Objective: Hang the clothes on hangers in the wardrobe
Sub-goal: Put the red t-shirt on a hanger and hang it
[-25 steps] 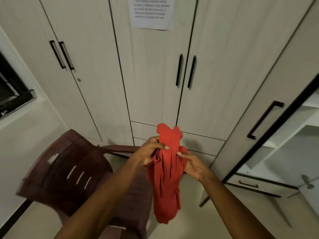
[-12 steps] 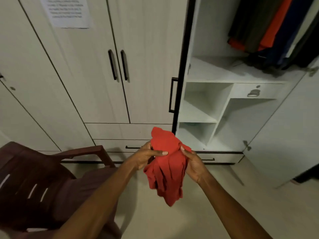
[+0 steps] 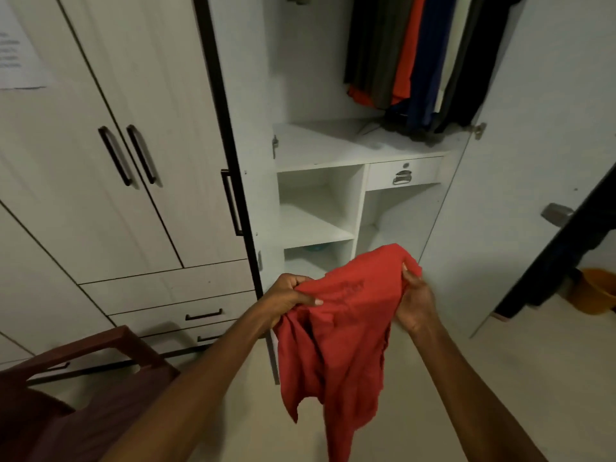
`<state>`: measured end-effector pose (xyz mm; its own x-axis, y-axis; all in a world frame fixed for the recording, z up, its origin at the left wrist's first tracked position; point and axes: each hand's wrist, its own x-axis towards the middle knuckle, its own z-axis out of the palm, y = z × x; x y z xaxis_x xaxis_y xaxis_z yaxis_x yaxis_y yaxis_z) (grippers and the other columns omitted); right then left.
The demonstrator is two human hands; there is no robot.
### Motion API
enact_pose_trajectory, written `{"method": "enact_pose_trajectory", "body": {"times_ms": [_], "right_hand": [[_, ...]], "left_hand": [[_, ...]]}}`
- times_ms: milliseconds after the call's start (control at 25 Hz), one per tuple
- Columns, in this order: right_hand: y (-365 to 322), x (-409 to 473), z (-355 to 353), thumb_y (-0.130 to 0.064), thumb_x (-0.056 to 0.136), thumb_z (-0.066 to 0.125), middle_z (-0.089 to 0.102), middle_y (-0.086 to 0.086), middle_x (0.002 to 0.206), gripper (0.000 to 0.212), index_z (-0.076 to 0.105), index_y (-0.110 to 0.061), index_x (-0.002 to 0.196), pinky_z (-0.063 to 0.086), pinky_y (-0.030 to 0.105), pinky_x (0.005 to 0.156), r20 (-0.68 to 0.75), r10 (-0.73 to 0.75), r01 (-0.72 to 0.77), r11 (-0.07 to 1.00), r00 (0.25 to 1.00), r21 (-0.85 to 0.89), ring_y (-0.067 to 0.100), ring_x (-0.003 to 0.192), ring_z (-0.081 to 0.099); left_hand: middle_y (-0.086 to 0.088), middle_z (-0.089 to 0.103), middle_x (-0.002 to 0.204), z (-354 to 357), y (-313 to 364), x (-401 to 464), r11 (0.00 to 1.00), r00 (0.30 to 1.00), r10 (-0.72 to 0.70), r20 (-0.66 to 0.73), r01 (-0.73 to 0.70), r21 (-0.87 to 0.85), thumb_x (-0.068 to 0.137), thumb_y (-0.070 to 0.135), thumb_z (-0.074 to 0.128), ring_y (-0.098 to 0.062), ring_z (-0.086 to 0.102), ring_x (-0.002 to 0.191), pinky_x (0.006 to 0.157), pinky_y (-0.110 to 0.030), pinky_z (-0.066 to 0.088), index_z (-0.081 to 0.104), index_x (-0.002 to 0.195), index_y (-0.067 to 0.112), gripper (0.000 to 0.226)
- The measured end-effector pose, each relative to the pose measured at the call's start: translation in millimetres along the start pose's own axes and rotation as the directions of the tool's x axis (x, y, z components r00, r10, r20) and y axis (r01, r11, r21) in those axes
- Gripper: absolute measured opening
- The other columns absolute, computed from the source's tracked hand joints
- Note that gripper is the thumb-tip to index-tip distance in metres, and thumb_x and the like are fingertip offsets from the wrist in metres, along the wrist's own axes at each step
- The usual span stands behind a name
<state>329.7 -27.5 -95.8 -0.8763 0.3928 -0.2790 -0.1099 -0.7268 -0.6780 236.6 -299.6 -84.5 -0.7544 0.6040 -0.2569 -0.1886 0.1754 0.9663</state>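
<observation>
Since a moment ago we have turned right to face the open wardrobe (image 3: 333, 145) and spread the red shirt (image 3: 336, 328) wider. At lower centre, our left hand (image 3: 286, 300) and right hand (image 3: 415, 300) grip its upper edge, likely to open it for a hanger.

Both hands, left hand (image 3: 286, 300) and right hand (image 3: 415, 300), grip a red garment (image 3: 336, 338) before the open wardrobe (image 3: 316, 145).

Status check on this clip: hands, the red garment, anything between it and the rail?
Left hand and right hand both grip the red garment, spread between them. No hanger in it. Open wardrobe ahead, hanging clothes on its right side. Nothing blocking.
</observation>
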Motion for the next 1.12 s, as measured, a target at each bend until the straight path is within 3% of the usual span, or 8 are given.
{"method": "enact_pose_trajectory", "body": {"times_ms": [240, 440, 600, 680, 760, 800, 960, 1120], "right_hand": [[-58, 54, -50, -0.001, 0.101, 0.048, 0.077, 0.007, 0.097, 0.034, 0.080, -0.012, 0.095, 0.062, 0.033, 0.079, -0.038, -0.059, 0.062, 0.992, 0.998, 0.105, 0.019, 0.088, 0.075], [-98, 120, -58, -0.007, 0.050, 0.076, 0.074, 0.010, 0.092, 0.035, 0.079, -0.010, 0.084, 0.053, 0.035, 0.084, 0.098, -0.157, 0.169, 0.976, 0.983, -0.136, 0.022, 0.084, 0.073], [-128, 173, -44, -0.025, 0.055, 0.090, 0.077, 0.009, 0.097, 0.041, 0.080, -0.009, 0.092, 0.056, 0.036, 0.090, 0.234, -0.080, 0.137, 0.962, 0.969, -0.237, 0.024, 0.093, 0.072], [-133, 200, -40, -0.042, 0.054, 0.096, 0.079, 0.007, 0.101, 0.065, 0.077, -0.009, 0.107, 0.059, 0.039, 0.091, 0.063, 0.154, -0.073, 0.737, 0.986, -0.672, 0.023, 0.092, 0.075], [-132, 226, -34, -0.050, 0.055, 0.097, 0.077, 0.000, 0.079, 0.060, 0.078, -0.009, 0.094, 0.060, 0.032, 0.073, -0.123, 0.253, -0.162, 0.140, 0.960, -0.977, 0.011, 0.067, 0.072], [-131, 236, -25, -0.049, 0.054, 0.098, 0.076, 0.000, 0.078, 0.059, 0.077, -0.008, 0.091, 0.059, 0.032, 0.070, -0.102, 0.240, -0.121, 0.067, 0.965, -0.990, 0.008, 0.065, 0.069], [-130, 286, 22, -0.031, 0.059, 0.096, 0.066, -0.001, 0.135, 0.083, 0.063, -0.031, 0.136, 0.047, 0.045, 0.109, 0.238, 0.264, 0.083, 0.488, 0.935, -0.869, 0.019, 0.127, 0.060], [-128, 339, 70, -0.006, 0.076, 0.086, 0.074, 0.012, 0.119, 0.043, 0.075, -0.011, 0.117, 0.051, 0.039, 0.104, 0.487, 0.401, 0.301, 0.444, 0.776, -0.844, 0.026, 0.116, 0.067]], "left_hand": [[-0.005, 0.077, 0.080, 25, 16, 94, 0.956, 0.987, 0.046, -0.154, 0.001, 0.292, 0.065, 0.007, 0.086, -0.018, 0.069, 0.072, 0.071, -0.029, 0.053, 0.080, 0.081, 0.011, 0.018], [-0.012, 0.078, 0.091, 41, 69, 179, 0.984, 0.998, 0.040, -0.043, -0.031, 0.175, 0.064, -0.025, 0.062, -0.023, 0.068, 0.080, 0.074, -0.029, 0.054, 0.079, 0.096, 0.005, 0.048], [-0.006, 0.078, 0.102, 39, 114, 237, 0.993, 0.992, 0.121, 0.026, -0.121, -0.010, 0.070, -0.026, 0.066, -0.019, 0.071, 0.084, 0.073, -0.028, 0.058, 0.074, 0.119, 0.015, 0.065], [-0.003, 0.078, 0.095, 36, 132, 257, 0.987, 0.981, 0.158, 0.113, -0.157, -0.014, 0.074, -0.027, 0.064, -0.016, 0.071, 0.075, 0.068, -0.024, 0.058, 0.072, 0.124, 0.013, 0.065], [0.003, 0.078, 0.087, 35, 143, 276, 0.963, 0.960, 0.193, 0.203, -0.225, 0.147, 0.076, -0.026, 0.060, -0.011, 0.068, 0.069, 0.069, -0.021, 0.056, 0.075, 0.121, 0.012, 0.060], [0.006, 0.078, 0.091, 35, 147, 286, 0.931, 0.948, 0.205, 0.245, -0.266, 0.249, 0.077, -0.024, 0.060, -0.011, 0.070, 0.074, 0.076, -0.022, 0.057, 0.076, 0.118, 0.012, 0.057], [-0.003, 0.078, 0.099, 30, 166, 326, 0.834, 0.936, 0.250, 0.246, -0.338, 0.437, 0.079, -0.012, 0.072, -0.018, 0.073, 0.085, 0.088, -0.039, 0.062, 0.079, 0.111, 0.018, 0.045], [-0.002, 0.065, 0.072, 15, 191, 363, 0.807, 0.926, 0.247, 0.285, -0.360, 0.469, 0.074, -0.014, 0.073, -0.009, 0.058, 0.059, 0.066, -0.028, 0.054, 0.073, 0.122, 0.020, 0.059]]}}
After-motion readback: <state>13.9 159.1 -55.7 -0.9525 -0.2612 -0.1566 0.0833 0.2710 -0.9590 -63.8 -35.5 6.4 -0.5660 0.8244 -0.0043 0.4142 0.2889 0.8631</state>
